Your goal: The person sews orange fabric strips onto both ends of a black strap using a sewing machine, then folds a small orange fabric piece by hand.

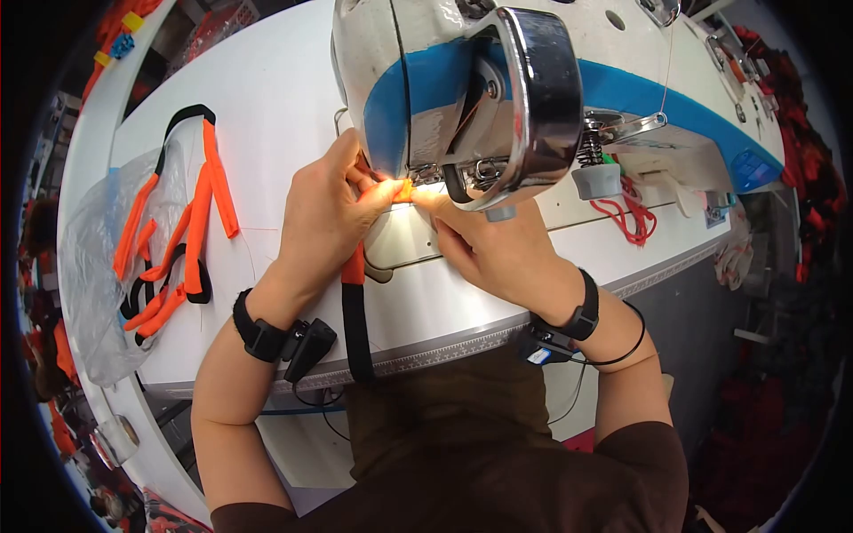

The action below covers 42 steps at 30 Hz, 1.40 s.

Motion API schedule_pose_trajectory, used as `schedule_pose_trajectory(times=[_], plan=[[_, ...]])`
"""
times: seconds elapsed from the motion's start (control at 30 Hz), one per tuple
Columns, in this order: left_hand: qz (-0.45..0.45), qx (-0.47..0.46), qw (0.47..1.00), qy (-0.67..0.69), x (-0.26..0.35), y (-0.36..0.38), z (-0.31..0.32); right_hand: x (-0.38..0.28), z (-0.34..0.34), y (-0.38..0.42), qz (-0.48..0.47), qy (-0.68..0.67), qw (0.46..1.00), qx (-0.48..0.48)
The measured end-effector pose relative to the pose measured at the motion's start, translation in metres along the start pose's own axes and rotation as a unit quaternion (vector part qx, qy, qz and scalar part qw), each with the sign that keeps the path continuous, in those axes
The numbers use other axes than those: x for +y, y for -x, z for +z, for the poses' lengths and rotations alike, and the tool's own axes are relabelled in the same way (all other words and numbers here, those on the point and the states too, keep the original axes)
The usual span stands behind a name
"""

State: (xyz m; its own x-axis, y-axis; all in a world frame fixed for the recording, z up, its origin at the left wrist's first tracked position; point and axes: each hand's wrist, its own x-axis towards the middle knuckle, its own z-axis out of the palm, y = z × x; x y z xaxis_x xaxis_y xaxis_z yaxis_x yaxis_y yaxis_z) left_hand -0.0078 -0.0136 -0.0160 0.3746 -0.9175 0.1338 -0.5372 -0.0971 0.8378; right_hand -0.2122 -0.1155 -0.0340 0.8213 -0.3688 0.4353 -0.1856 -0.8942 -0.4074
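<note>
My left hand [324,213] is closed, thumb and fingers pinching the orange end of an orange and black strap [357,324] at the needle area of a sewing machine [426,89]. From under that hand the strap runs down across the table and hangs over its front edge, black part lowest. My right hand [498,244] meets the left from the other side; its fingertips press on the same lit orange end. The machine head partly hides the needle, the presser foot and some right fingers.
Several orange and black straps [200,200] lie on the white table [267,62] at the left, beside a clear plastic bag [89,258]. Red cord [635,218] lies under the machine arm. A ruler strip [444,345] runs along the table's front edge.
</note>
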Motion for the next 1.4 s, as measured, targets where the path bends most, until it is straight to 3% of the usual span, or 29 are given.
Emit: schedule_pose_trajectory(times=[0.33,0.57,1.4], plan=[[0.045,0.001,0.999,-0.005,-0.004,0.000,0.001,-0.001,-0.001,0.002,0.015,0.003,1.000,-0.022],[0.012,-0.002,1.000,-0.019,-0.004,-0.001,0.001,-0.002,-0.004,0.002,0.028,0.009,0.998,-0.055],[0.029,0.001,1.000,-0.012,-0.017,-0.005,0.004,-0.003,-0.006,-0.001,0.058,0.028,0.994,-0.087]])
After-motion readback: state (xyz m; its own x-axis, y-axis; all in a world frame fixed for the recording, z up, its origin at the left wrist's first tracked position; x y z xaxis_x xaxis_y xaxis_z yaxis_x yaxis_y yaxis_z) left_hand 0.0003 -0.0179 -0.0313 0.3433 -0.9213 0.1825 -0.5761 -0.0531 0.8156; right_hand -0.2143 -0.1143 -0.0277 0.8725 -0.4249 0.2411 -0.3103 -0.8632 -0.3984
